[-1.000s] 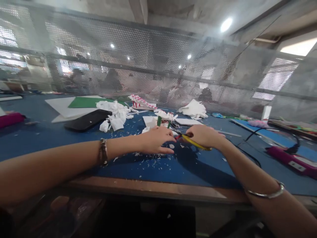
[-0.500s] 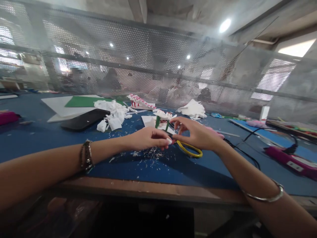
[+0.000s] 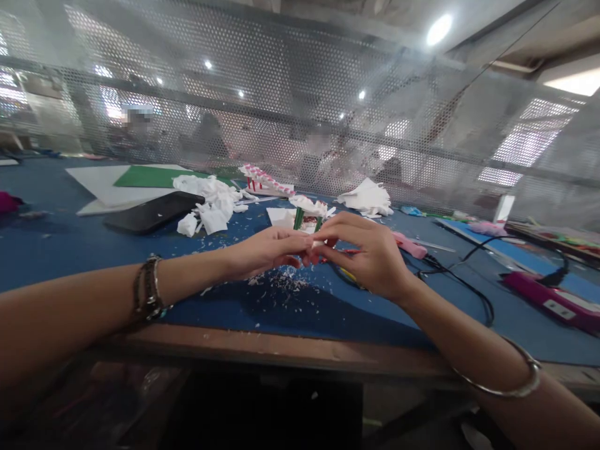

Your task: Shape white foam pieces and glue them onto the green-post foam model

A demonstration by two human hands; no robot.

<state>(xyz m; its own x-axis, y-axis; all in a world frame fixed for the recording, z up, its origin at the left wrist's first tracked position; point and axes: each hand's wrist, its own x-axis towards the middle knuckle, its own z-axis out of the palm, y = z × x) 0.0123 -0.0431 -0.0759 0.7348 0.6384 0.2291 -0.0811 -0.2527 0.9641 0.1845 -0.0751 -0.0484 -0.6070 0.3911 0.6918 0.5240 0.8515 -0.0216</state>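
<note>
In front of me, my left hand and my right hand meet at the fingertips. Between them they pinch a small white piece, mostly covered by the fingers; its material cannot be made out. Just behind the fingers stands a small model with a white top and green posts. A yellow loop handle lies partly hidden under my right hand. White shavings are scattered on the blue table below my hands.
Crumpled white paper and a black phone-like slab lie left. Behind stands a pink-and-white model. White sheets are piled at the back. To the right are a pink corded tool and a magenta power strip.
My right hand has moved down and closed onto the white piece held in my left fingertips. The yellow handle is now more covered. The view has tilted slightly downward.
</note>
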